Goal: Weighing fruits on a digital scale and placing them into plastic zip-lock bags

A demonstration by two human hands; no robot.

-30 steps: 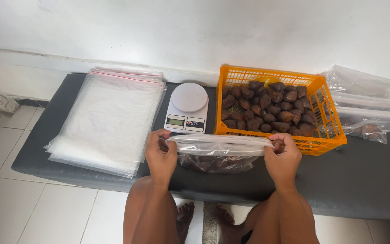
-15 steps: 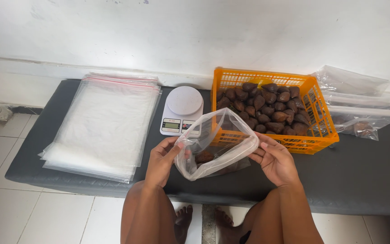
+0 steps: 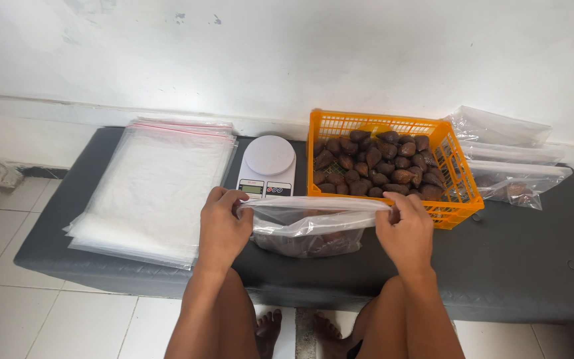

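Clear bag [image 3: 310, 229] filled with brown fruit, pinched at both ends by left hand [image 3: 224, 229] and right hand [image 3: 406, 233], seal apparently unfinished.

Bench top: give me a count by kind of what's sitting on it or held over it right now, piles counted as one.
Orange crate of brown fruit: 1
White kitchen scale: 1
Stack of empty clear bags: 1
Bag of fruit pinched between left hand and right hand: 1
Filled bags right of the crate: at least 3
Total: at least 7
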